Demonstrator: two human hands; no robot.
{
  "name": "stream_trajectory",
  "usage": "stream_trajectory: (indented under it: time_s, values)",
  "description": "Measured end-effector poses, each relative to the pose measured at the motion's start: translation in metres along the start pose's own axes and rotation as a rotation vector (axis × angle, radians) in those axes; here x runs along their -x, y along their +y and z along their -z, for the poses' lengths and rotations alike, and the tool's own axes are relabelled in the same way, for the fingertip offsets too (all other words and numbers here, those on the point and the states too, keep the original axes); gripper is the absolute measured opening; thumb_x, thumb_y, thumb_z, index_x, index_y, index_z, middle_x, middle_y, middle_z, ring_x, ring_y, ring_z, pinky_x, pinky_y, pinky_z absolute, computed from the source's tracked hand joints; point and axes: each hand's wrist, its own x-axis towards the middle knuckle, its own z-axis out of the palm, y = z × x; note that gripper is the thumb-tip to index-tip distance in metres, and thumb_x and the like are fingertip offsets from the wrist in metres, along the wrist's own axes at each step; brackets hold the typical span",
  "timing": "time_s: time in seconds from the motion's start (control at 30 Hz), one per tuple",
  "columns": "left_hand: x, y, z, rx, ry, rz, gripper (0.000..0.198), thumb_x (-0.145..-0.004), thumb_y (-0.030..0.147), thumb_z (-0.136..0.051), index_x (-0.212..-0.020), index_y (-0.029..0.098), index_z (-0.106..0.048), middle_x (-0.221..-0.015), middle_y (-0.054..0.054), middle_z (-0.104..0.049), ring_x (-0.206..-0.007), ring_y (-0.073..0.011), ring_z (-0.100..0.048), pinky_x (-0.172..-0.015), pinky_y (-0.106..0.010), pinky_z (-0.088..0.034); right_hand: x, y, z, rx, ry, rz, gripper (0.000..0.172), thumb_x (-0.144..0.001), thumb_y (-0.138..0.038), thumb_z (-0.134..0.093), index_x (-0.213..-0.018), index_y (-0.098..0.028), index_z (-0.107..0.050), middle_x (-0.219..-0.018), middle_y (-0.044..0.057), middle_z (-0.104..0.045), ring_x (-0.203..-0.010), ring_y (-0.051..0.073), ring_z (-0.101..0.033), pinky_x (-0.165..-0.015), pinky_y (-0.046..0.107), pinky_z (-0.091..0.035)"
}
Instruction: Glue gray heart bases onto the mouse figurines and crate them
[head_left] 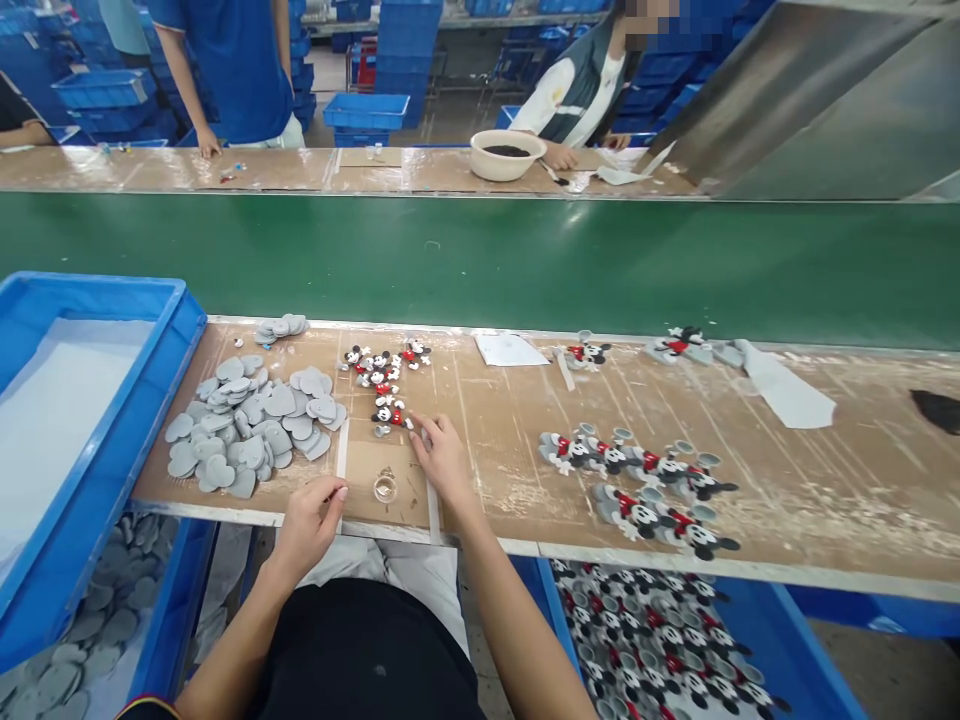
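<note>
My right hand [444,462] reaches over the bench, its thumb and index finger closed at the edge of a small mouse figurine [391,415] in red, black and white. Several more mouse figurines [375,368] lie in a loose group just beyond it. Near the bench's front edge is my left hand [309,518], thumb and fingers pressed together; whatever they may hold is too small to make out. Between my hands stands a small clear round cup [385,488] on a cardboard piece [364,465]. Left of them spreads a pile of grey heart-shaped plates [251,420].
A blue crate [169,335] stands at the left bench end. Rows of figurines on grey bases [645,465] lie to the right. Below is a crate of finished-looking figurines [660,640]. Beyond the green conveyor belt [450,260], two people work near a cream basin [495,165].
</note>
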Motion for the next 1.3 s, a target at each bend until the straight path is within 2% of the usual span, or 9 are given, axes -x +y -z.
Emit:
stream_trajectory:
  time_s: [0.17, 0.37, 0.47, 0.67, 0.8, 0.9, 1.0, 1.13, 1.3]
  values:
    - [0.002, 0.000, -0.004, 0.027, -0.020, -0.009, 0.023, -0.101, 0.029, -0.043, -0.095, 0.018, -0.062, -0.088, -0.004, -0.068, -0.081, -0.0160, -0.062, -0.074, -0.027, -0.046, 0.002, -0.002, 0.000, 0.034, -0.047, 0.029, 0.029, -0.090, -0.028, -0.051, -0.111, -0.021, -0.070, -0.099, 0.010, -0.063, -0.094, 0.027, -0.059, -0.086, 0.041, -0.046]
    - [0.005, 0.003, 0.000, 0.041, -0.008, -0.003, 0.023, -0.101, 0.029, -0.043, -0.094, 0.018, -0.062, -0.087, -0.004, -0.067, -0.080, -0.0158, -0.061, -0.074, -0.028, -0.045, 0.000, 0.004, 0.010, -0.079, -0.113, 0.043, 0.020, -0.086, -0.033, -0.056, -0.098, -0.019, -0.065, -0.086, 0.007, -0.067, -0.076, 0.022, -0.062, -0.074, 0.035, -0.050]
    - [0.006, 0.004, 0.000, 0.049, 0.000, 0.004, 0.023, -0.101, 0.030, -0.043, -0.094, 0.018, -0.062, -0.086, -0.004, -0.066, -0.079, -0.0161, -0.061, -0.073, -0.028, -0.045, 0.001, 0.001, 0.015, -0.160, -0.093, 0.015, 0.023, -0.088, -0.039, -0.055, -0.096, -0.018, -0.061, -0.082, 0.006, -0.069, -0.069, 0.019, -0.063, -0.066, 0.033, -0.052]
    - [0.007, 0.005, 0.000, 0.049, -0.007, -0.001, 0.022, -0.101, 0.028, -0.044, -0.094, 0.018, -0.062, -0.085, -0.004, -0.067, -0.078, -0.0156, -0.060, -0.072, -0.027, -0.045, 0.007, -0.016, 0.018, -0.259, -0.019, -0.016, 0.023, -0.090, -0.041, -0.054, -0.093, -0.019, -0.060, -0.084, 0.007, -0.070, -0.075, 0.019, -0.066, -0.070, 0.033, -0.054]
    - [0.008, 0.006, 0.004, 0.044, -0.003, -0.007, 0.022, -0.101, 0.028, -0.043, -0.093, 0.018, -0.061, -0.084, -0.003, -0.066, -0.076, -0.0153, -0.059, -0.072, -0.027, -0.045, 0.016, -0.037, 0.030, -0.268, 0.023, -0.015, 0.021, -0.091, -0.038, -0.054, -0.095, -0.019, -0.060, -0.086, 0.007, -0.068, -0.076, 0.019, -0.064, -0.071, 0.033, -0.053]
    - [0.008, 0.009, 0.006, 0.021, 0.013, -0.019, 0.018, -0.100, 0.025, -0.045, -0.092, 0.019, -0.060, -0.085, -0.004, -0.064, -0.079, -0.0157, -0.059, -0.073, -0.028, -0.047, 0.030, -0.066, 0.044, -0.221, -0.032, 0.060, 0.013, -0.091, -0.032, -0.056, -0.097, -0.021, -0.061, -0.083, 0.004, -0.066, -0.075, 0.019, -0.063, -0.073, 0.032, -0.051]
    - [0.009, 0.017, 0.006, -0.027, 0.073, -0.041, 0.012, -0.097, 0.023, -0.050, -0.106, 0.020, -0.058, -0.105, -0.008, -0.062, -0.096, -0.0192, -0.062, -0.083, -0.031, -0.051, 0.049, -0.099, 0.055, -0.192, -0.157, 0.208, 0.008, -0.093, -0.025, -0.053, -0.099, -0.023, -0.058, -0.089, 0.005, -0.066, -0.078, 0.019, -0.063, -0.072, 0.031, -0.051]
    - [0.009, 0.028, 0.008, -0.108, 0.087, -0.107, 0.035, -0.091, 0.021, -0.059, -0.125, 0.023, -0.048, -0.143, -0.015, -0.046, -0.134, -0.0285, -0.046, -0.107, -0.045, -0.045, 0.068, -0.127, 0.057, -0.223, -0.303, 0.310, 0.011, -0.092, -0.018, -0.052, -0.101, -0.024, -0.055, -0.091, 0.005, -0.063, -0.077, 0.017, -0.061, -0.070, 0.030, -0.051]
    - [0.009, 0.030, 0.019, -0.052, 0.117, -0.182, 0.030, -0.089, 0.021, -0.063, -0.112, 0.021, -0.045, -0.143, -0.018, -0.046, -0.138, -0.0295, -0.044, -0.110, -0.049, -0.043, 0.077, -0.137, 0.056, -0.227, -0.375, 0.341, 0.014, -0.091, -0.014, -0.051, -0.100, -0.024, -0.054, -0.086, 0.004, -0.061, -0.075, 0.017, -0.059, -0.069, 0.030, -0.050]
